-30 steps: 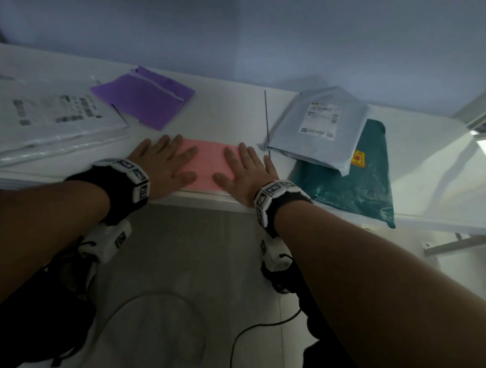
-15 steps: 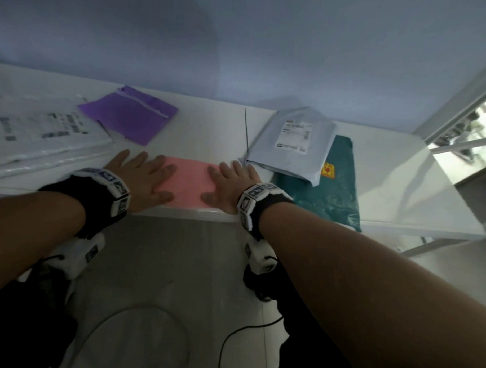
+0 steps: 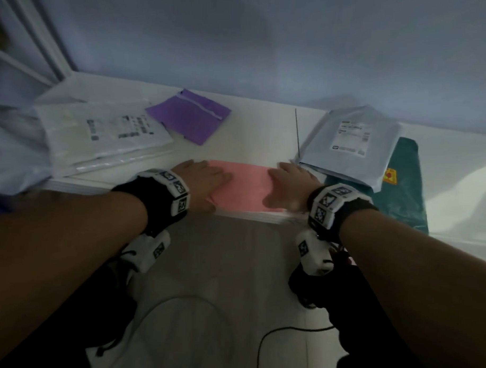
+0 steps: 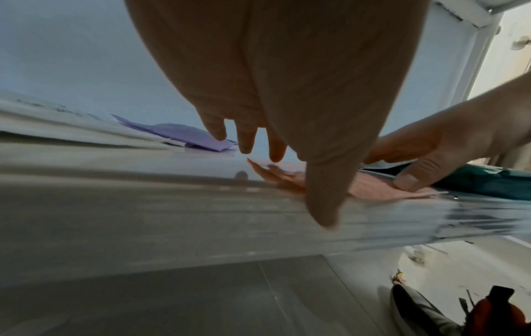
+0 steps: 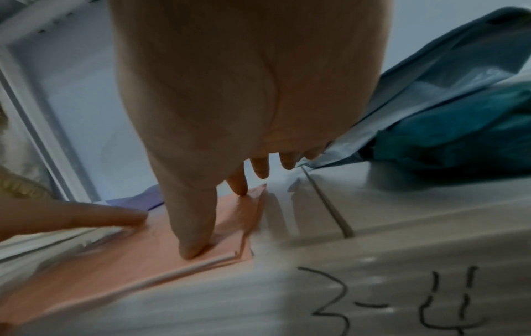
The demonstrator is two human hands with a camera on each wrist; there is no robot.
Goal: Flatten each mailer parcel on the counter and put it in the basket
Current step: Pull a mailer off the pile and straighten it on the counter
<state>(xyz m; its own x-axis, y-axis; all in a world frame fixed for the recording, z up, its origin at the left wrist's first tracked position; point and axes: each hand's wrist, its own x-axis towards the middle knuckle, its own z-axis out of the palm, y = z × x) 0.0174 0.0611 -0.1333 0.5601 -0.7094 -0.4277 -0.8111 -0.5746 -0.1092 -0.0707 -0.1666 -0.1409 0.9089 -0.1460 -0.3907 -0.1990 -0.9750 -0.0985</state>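
A flat pink mailer (image 3: pixel 245 189) (image 4: pixel 370 186) (image 5: pixel 137 261) lies at the front edge of the white counter (image 3: pixel 260 135). My left hand (image 3: pixel 200 179) presses flat on its left end, fingers straight (image 4: pixel 247 138). Its right end is under my right hand (image 3: pixel 291 185), which also lies flat with straight fingers (image 5: pixel 238 184) and the thumb (image 5: pixel 192 236) down on the pink surface. A purple mailer (image 3: pixel 189 118) lies behind to the left, a grey labelled mailer (image 3: pixel 348 143) to the right on top of a teal mailer (image 3: pixel 401 195). No basket shows.
A stack of white labelled mailers (image 3: pixel 100 132) fills the counter's left end. A seam (image 3: pixel 297 130) splits the counter in the middle. Below the edge are a pale floor with black cables (image 3: pixel 286 331) and a window frame (image 3: pixel 29 47) at far left.
Both hands have slid apart along the pink mailer, the left one leftward and the right one rightward, so more pink shows between them. The head view has swung left.
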